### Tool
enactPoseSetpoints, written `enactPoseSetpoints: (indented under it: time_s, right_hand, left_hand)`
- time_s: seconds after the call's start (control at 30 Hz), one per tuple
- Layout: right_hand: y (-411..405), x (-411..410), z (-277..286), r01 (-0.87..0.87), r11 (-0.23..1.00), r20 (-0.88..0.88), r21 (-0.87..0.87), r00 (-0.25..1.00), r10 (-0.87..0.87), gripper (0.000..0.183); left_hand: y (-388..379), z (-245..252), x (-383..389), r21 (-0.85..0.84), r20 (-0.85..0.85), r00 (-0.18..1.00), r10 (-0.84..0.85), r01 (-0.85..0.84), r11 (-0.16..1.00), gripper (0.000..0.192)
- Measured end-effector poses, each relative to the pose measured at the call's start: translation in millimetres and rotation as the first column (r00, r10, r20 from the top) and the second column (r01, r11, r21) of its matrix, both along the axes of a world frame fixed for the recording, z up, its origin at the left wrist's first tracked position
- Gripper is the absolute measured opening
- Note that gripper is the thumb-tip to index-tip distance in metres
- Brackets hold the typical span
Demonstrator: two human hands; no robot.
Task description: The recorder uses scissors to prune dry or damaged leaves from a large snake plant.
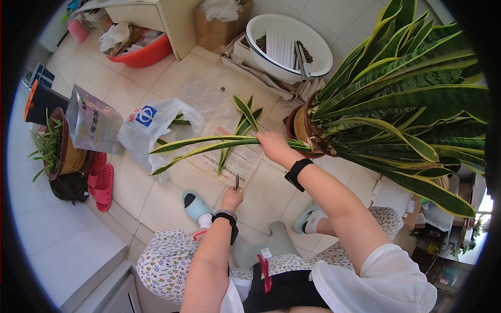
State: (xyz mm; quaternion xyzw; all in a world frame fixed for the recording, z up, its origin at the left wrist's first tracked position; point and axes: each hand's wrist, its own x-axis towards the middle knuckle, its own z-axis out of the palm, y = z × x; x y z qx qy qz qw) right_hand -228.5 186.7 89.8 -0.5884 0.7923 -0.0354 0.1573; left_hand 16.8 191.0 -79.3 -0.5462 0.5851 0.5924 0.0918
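Note:
My right hand [275,146] grips long yellow-edged snake plant leaves [203,144] that stretch left from the base of a large snake plant [399,94]. That plant grows in a brown-and-tan pot [302,124] at the right. Low in the middle, my left hand [231,199] is closed around scissors [237,182]. Their metal tip points away from me, and the handles are mostly covered by my fingers. Several separate snake plant leaves [243,124] lie on a printed newspaper sheet [213,166] on the floor. A white plastic bag [143,135] with leaves partly inside lies left of them.
A white enamel basin [317,35] holds soil, white strips and a tool. A red tub [146,54] stands farther left. At the left are a silvery pouch [94,121], a smaller potted plant [58,143] and pink slippers [103,187]. I sit on a low grey stool [250,248].

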Motion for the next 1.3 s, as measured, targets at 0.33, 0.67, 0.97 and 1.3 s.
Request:
enactPoseSetpoints:
  time_s: [0.33, 0.67, 0.97, 1.3]
  right_hand:
    - [58, 2, 9, 0.170, 0.985, 0.223, 0.012, 0.960, -0.169, 0.022]
    - [29, 16, -46, 0.502, 0.777, 0.842, 0.378, 0.163, -0.515, 0.015]
    - [-74, 47, -42, 0.593, 0.763, 0.925, 0.260, 0.075, -0.373, 0.035]
    - [83, 60, -115, 0.567, 0.558, 0.697, 0.606, -0.040, -0.716, 0.034]
  left_hand:
    - [-9, 6, -2, -0.006, 0.018, 0.998, 0.057, -0.057, 0.998, 0.045]
    - [-10, 44, -6, -0.089, 0.079, 0.997, -0.012, 0.019, 0.996, 0.045]
    - [-24, 29, 29, -0.183, 0.095, 0.942, 0.321, -0.300, 0.936, 0.043]
    - [-19, 35, 15, -0.238, 0.004, 0.913, 0.407, -0.395, 0.887, 0.047]
